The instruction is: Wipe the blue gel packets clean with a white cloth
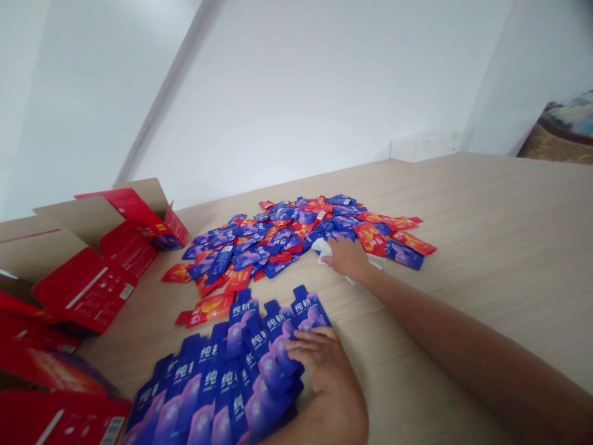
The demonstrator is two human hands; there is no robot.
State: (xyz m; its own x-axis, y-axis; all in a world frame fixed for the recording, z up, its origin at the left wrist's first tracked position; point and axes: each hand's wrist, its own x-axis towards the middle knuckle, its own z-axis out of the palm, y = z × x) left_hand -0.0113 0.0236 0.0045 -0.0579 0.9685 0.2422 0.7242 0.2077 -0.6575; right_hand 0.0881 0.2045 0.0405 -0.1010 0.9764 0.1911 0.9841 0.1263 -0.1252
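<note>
Blue-purple sachets lie overlapped in neat rows at the front of the table. My left hand rests on the right side of these rows, its fingers stretched out over the sachets. Farther forward, my right hand is closed over a white tissue, which sticks out on both sides of the hand. It is at the near edge of a loose pile of blue and red-orange sachets. The fingertips of my right hand are partly hidden by the tissue and the hand itself.
Open red cardboard boxes with raised flaps line the left side. A few red-orange sachets lie between the pile and the rows. The wooden table meets a white wall, where a low white box stands.
</note>
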